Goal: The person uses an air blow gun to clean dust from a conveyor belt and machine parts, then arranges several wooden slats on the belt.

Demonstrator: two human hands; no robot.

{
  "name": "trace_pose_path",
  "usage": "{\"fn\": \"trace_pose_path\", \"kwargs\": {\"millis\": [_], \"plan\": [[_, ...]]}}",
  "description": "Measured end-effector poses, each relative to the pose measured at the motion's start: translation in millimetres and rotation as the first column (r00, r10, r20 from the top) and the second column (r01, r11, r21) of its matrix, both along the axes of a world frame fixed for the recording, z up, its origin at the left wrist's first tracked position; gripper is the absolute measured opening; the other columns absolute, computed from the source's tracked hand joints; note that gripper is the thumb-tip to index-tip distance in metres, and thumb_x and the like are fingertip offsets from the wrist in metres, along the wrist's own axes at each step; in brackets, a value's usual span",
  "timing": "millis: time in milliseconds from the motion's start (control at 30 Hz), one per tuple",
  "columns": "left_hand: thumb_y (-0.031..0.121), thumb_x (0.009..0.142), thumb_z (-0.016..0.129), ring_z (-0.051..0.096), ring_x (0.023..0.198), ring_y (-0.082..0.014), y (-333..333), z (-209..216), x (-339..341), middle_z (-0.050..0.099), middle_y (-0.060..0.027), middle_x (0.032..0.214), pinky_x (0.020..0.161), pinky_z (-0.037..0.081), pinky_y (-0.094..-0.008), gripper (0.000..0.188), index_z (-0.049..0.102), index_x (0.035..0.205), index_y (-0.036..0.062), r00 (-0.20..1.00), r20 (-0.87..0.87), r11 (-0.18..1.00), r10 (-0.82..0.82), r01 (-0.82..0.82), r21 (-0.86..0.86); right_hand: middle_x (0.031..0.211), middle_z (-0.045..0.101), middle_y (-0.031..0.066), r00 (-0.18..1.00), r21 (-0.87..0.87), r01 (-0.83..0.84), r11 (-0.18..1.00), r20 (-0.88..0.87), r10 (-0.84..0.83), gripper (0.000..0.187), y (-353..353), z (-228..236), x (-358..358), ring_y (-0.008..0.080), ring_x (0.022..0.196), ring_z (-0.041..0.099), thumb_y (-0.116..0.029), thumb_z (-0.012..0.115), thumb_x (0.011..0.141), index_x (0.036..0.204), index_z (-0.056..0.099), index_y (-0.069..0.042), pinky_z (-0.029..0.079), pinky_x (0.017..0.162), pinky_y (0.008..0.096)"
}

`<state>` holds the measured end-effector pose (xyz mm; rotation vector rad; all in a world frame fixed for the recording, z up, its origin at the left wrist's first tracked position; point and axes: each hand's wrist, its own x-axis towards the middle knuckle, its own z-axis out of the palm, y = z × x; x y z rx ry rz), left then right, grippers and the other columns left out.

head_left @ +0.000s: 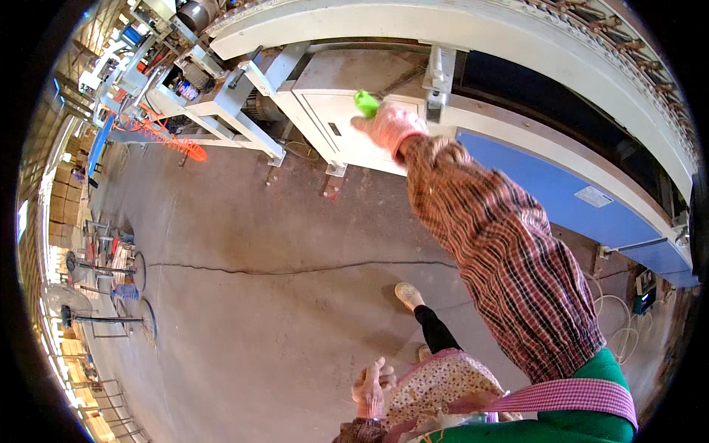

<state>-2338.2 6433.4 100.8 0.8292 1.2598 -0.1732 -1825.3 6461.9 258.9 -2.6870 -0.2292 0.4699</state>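
My right arm, in a dark plaid sleeve, stretches forward over the white machine cabinet. My right hand, in a pink glove, is closed on a small bright green object whose kind I cannot make out. A thin dark strip slants across the cabinet top just beyond the hand; whether it joins the green object is unclear. Low in front of my body, my left hand hangs beside the flowered apron. Its fingers are loosely bent and apart, with nothing visible in them.
A long machine with a white curved rail and a blue panel lines the far and right sides. An orange coiled hose hangs at far left. Fans on stands are at left. A dark cable crosses the floor.
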Motion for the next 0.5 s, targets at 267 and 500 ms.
{"fn": "trace_pose_path", "kwargs": {"millis": [267,500], "plan": [[0.026,0.091,0.066,0.067,0.065,-0.0229,-90.6,7.8,-140.7,0.071,-0.0155,0.083,0.062,0.057,-0.0339,0.031,0.068,0.099,-0.0037,0.978,-0.207,1.0,0.008,-0.005,0.017,0.111,0.071,0.0105,0.977,0.045,0.212,0.976,0.026,-0.214,0.056,-100.1,-11.8,-4.7,0.0246,0.1,0.069,-0.055,0.064,0.082,0.119,0.069,-0.013,0.054,0.086,0.0403],[0.025,0.087,0.07,0.066,0.062,-0.022,-137.3,39.7,-121.7,0.071,-0.0146,0.079,0.061,0.057,-0.0345,0.032,0.067,0.1,-0.004,0.982,-0.189,0.998,-0.007,0.019,0.063,0.096,0.072,0.0162,0.999,-0.1,0.01,0.995,0.039,-0.006,0.062,-194.9,34.0,-85.3,0.0294,0.09,0.07,-0.056,0.063,0.086,0.117,0.063,-0.003,0.056,0.079,0.039]]}}
